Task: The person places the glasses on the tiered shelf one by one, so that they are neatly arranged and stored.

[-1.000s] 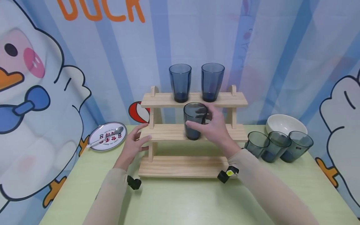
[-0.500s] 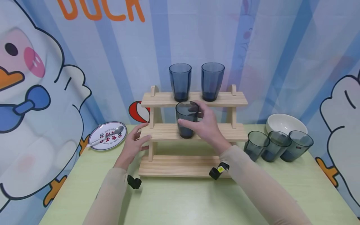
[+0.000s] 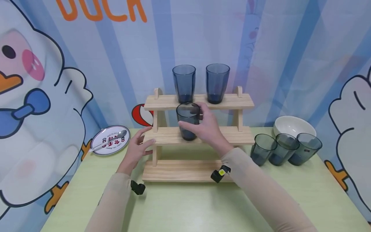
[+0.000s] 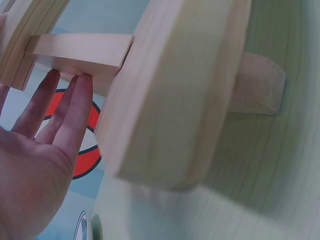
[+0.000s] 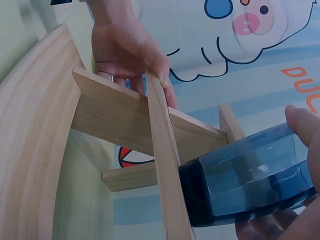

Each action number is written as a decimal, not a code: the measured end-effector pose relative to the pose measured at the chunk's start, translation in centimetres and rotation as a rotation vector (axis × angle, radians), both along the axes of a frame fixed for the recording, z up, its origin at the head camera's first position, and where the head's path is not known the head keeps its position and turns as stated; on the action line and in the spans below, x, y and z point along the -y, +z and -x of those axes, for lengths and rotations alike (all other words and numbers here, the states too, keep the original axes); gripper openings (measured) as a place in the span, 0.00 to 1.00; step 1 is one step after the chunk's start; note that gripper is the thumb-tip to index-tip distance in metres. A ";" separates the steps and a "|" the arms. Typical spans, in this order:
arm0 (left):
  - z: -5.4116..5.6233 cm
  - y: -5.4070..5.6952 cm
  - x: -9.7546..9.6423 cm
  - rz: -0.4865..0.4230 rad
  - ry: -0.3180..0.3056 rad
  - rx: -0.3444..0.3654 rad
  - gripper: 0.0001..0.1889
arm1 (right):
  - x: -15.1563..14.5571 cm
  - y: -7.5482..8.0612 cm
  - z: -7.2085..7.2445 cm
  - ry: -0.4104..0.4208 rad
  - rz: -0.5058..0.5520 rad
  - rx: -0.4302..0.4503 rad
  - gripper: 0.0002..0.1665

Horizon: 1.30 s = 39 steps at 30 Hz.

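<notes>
glass (image 3: 186,116), smoky blue and upright, in the middle of the head view, at the middle shelf (image 3: 232,133) of a wooden stand (image 3: 174,170); its base looks to be touching the board, and in the right wrist view it shows at lower right, bottom against the wood. the right hand (image 3: 208,127) grips it, thumb across the front and fingers round the back. the left hand (image 3: 138,148), left of centre, holds the left end of the same shelf between thumb and fingers; in the left wrist view three of its fingers reach out nearly straight to an upright (image 4: 80,52).

two more glasses (image 3: 184,83) stand apart on the top shelf (image 3: 162,102), upper centre. at right, three glasses (image 3: 263,149) stand in a row on the pale green table (image 3: 174,206), just in front of a white bowl (image 3: 294,125). at left, a plate (image 3: 116,147) with a dark rim and red print lies with a spoon (image 3: 108,141) across it, the handle reaching past the rim. beige sleeves (image 3: 108,203) cover both arms. behind hangs a blue striped curtain (image 3: 200,38), with a big white duck (image 3: 34,135) at left and orange letters (image 3: 116,13) at upper left.
</notes>
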<state>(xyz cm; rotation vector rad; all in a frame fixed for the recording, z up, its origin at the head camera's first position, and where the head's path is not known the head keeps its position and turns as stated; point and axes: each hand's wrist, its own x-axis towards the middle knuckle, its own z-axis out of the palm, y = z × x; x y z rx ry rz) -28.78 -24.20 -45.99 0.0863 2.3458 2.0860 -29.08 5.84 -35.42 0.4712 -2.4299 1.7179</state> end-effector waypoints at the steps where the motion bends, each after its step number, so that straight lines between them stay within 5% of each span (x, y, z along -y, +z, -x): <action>1: 0.0 0.0 0.0 0.000 0.002 0.000 0.34 | 0.1 0.0 0.0 -0.002 -0.004 0.003 0.52; 28: 0.0 -0.2 0.1 -0.002 -0.001 -0.005 0.33 | 1.2 -0.5 -0.6 -0.045 -0.032 0.005 0.59; 39: 0.0 -0.3 0.1 0.000 -0.003 -0.009 0.34 | -0.8 -0.6 -1.3 0.035 0.017 0.059 0.59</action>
